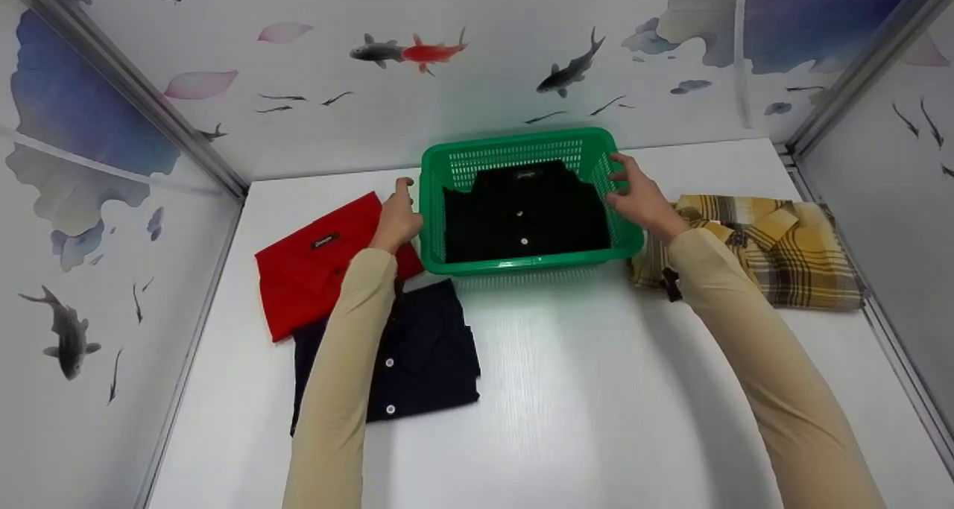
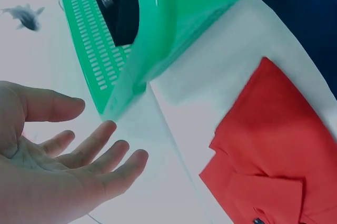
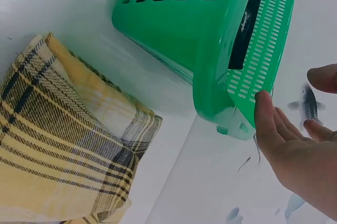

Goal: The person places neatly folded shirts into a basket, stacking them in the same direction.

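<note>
A green plastic basket (image 1: 533,264) with slotted walls stands near the back of the table, and a folded black shirt (image 1: 536,203) with white buttons lies inside it. At the basket's left side is my left hand (image 1: 399,217), its fingers loosely bent; the left wrist view shows this hand (image 2: 79,161) with nothing in it, just off the basket's corner. My right hand (image 1: 639,194) is at the right side, fingers spread by the rim. In the right wrist view that hand (image 3: 300,145) holds nothing, its fingertips close to the basket's end.
Left of the basket lies a folded red shirt (image 1: 298,270), partly under my left arm. A navy shirt (image 1: 432,345) with white buttons overlaps its lower edge. To the right, a folded yellow plaid shirt (image 1: 805,263) lies beside my right sleeve. Printed panels (image 1: 492,99) wall the table's back and sides.
</note>
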### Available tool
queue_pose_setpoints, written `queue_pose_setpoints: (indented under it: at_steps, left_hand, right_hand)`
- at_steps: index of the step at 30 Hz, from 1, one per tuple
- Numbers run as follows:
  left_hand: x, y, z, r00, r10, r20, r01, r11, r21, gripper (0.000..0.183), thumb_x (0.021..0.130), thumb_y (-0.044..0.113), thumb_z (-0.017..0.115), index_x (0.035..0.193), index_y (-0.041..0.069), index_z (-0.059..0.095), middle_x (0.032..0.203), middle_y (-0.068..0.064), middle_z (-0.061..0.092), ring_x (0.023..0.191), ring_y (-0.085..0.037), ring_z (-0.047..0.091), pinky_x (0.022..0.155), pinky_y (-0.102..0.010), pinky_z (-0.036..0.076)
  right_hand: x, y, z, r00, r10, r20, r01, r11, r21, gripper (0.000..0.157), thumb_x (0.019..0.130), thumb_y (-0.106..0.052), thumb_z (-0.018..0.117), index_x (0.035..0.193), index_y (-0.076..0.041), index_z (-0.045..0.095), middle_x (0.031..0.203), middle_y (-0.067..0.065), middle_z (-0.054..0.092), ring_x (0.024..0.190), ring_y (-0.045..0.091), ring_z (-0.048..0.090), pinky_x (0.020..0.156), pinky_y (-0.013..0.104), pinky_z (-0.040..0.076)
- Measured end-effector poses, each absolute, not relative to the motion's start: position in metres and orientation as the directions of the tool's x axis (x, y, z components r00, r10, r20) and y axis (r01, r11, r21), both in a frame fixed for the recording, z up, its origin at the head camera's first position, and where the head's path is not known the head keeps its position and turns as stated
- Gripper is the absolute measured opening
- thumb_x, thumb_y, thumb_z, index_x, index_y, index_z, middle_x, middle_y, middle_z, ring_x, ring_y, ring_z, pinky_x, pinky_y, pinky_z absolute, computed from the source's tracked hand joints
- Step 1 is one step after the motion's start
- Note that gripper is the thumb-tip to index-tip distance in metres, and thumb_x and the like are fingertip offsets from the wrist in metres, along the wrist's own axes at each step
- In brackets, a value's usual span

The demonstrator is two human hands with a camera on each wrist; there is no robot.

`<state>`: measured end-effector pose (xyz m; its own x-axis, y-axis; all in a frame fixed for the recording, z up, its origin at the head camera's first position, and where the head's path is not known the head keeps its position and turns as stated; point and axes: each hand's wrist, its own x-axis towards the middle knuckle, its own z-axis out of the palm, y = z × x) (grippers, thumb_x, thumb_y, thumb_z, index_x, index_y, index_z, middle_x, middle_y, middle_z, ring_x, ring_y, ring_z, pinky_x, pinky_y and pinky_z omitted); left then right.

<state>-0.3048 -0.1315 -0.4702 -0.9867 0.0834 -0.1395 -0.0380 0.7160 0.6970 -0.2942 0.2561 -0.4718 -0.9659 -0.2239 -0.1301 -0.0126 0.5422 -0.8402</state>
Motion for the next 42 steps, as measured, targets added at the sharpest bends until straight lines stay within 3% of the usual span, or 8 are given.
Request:
queue_pose_setpoints:
  at_steps: [5,14,21,29,36,42]
  left_hand:
    - [-0.302,-0.145,-0.471,-0.985,0.089,-0.151,-0.035,0.744,0.668,0.058,0.084,-0.008,0.037,0.142,-0.006,0.027,0.131,-0.03,0.047,0.121,-0.037,0.045,0.099,-0.043,0.04]
    - [-0.291,-0.166,-0.475,-0.979,0.109,-0.173,-0.033,0.752,0.658,0.05,0.091,-0.002,0.047,0.138,-0.008,0.031,0.131,-0.029,0.046,0.12,-0.038,0.045,0.101,-0.045,0.038]
    - [-0.282,-0.18,-0.48,-0.966,0.132,-0.221,-0.042,0.767,0.64,0.055,0.09,0.002,0.057,0.138,-0.006,0.031,0.137,-0.026,0.042,0.121,-0.036,0.043,0.103,-0.046,0.036]
    - [-0.27,-0.203,-0.484,-0.95,0.127,-0.287,-0.083,0.779,0.621,0.053,0.092,0.006,0.056,0.139,-0.006,0.034,0.139,-0.027,0.04,0.116,-0.036,0.041,0.102,-0.048,0.036]
    - [-0.256,-0.223,-0.493,-0.94,0.141,-0.311,-0.102,0.753,0.65,0.051,0.093,0.007,0.054,0.138,-0.008,0.036,0.142,-0.028,0.037,0.129,-0.041,0.036,0.103,-0.05,0.034]
    - [-0.239,-0.234,-0.503,-0.933,0.143,-0.33,-0.138,0.707,0.694,0.05,0.093,0.01,0.057,0.137,-0.007,0.039,0.142,-0.027,0.038,0.13,-0.041,0.037,0.102,-0.051,0.036]
  right_hand:
    - [-0.29,0.255,-0.471,-0.961,-0.249,-0.12,-0.047,0.573,-0.818,0.067,0.098,-0.006,0.044,0.155,-0.008,0.008,0.145,0.03,0.032,0.128,0.045,0.04,0.095,0.056,0.039]
    - [-0.281,0.252,-0.466,-0.947,-0.299,-0.117,-0.091,0.599,-0.796,0.056,0.097,-0.005,0.044,0.15,-0.004,0.027,0.144,0.028,0.035,0.126,0.045,0.042,0.097,0.056,0.039]
    - [-0.267,0.242,-0.463,-0.929,-0.357,-0.093,-0.144,0.585,-0.798,0.048,0.098,-0.004,0.046,0.145,-0.002,0.036,0.141,0.027,0.038,0.121,0.042,0.047,0.093,0.053,0.043]
    - [-0.249,0.227,-0.461,-0.902,-0.431,-0.023,-0.239,0.543,-0.805,0.036,0.096,0.001,0.048,0.132,0.004,0.048,0.13,0.024,0.049,0.112,0.036,0.053,0.092,0.048,0.044]
    - [-0.235,0.211,-0.46,-0.882,-0.47,0.025,-0.292,0.506,-0.812,0.03,0.093,0.004,0.05,0.123,0.004,0.054,0.124,0.021,0.054,0.106,0.032,0.056,0.089,0.044,0.047]
    - [-0.222,0.198,-0.467,-0.875,-0.481,0.051,-0.317,0.491,-0.811,0.026,0.091,0.005,0.053,0.116,0.001,0.058,0.117,0.016,0.058,0.101,0.028,0.058,0.087,0.041,0.049]
